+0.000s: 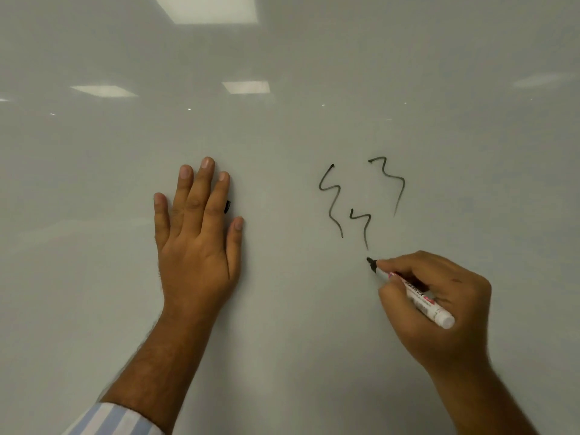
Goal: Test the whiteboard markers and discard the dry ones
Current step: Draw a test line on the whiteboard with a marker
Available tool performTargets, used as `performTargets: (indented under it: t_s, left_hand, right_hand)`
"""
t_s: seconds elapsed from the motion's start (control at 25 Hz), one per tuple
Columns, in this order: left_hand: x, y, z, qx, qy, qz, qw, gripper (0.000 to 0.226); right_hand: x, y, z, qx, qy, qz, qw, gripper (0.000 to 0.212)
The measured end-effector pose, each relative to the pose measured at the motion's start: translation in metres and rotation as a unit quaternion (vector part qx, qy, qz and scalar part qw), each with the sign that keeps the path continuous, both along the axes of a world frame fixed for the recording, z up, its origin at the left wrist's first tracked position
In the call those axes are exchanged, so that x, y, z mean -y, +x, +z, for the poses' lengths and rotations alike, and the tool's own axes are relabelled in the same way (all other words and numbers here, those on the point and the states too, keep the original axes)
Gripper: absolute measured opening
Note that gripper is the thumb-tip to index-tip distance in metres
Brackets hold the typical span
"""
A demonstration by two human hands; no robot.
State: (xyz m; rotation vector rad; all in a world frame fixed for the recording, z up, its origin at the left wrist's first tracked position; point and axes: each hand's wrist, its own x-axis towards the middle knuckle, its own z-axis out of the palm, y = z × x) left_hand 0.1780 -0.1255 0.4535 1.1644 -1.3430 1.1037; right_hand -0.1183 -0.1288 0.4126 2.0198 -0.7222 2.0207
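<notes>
Whiteboard (282,89): three black squiggles (361,199) at my 2 o'clock.
Left hand (196,233): flat, fingers straight, small black object (227,207) beneath.
Right hand (439,296): I pinch the marker (414,293), tip below squiggles.

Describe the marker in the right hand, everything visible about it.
The marker has a white, plastic-looking barrel with a pink and black printed label, a black tip section, and a rounded white rear end. It is uncapped. The right hand grips it, tilted, tip pointing up-left just below the middle squiggle on the whiteboard. Whether the tip touches the board is unclear.
</notes>
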Motion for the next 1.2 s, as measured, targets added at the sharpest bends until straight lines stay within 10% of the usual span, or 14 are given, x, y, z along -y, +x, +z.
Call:
performTargets:
  t_s: [0.52, 0.72, 1.0, 1.2]
  left_hand:
    - [-0.030, -0.034, -0.040, -0.189, -0.022, -0.283, 0.940, 0.018]
    - [-0.064, -0.091, -0.066, -0.458, 0.087, -0.504, 0.727, 0.015]
    - [-0.073, -0.115, -0.092, -0.698, 0.140, -0.576, 0.402, 0.024]
    - [-0.067, -0.132, -0.114, -0.747, 0.128, -0.577, 0.303, 0.043]
  right_hand:
    - [-0.030, 0.026, -0.046, 0.055, 0.133, 0.139, 0.980, 0.017]
    - [-0.043, 0.038, -0.056, 0.023, 0.137, 0.164, 0.977, 0.019]
    - [-0.055, 0.035, -0.082, -0.064, 0.120, 0.145, 0.980, 0.019]
    - [-0.055, 0.018, -0.105, -0.126, 0.124, 0.145, 0.973, 0.016]
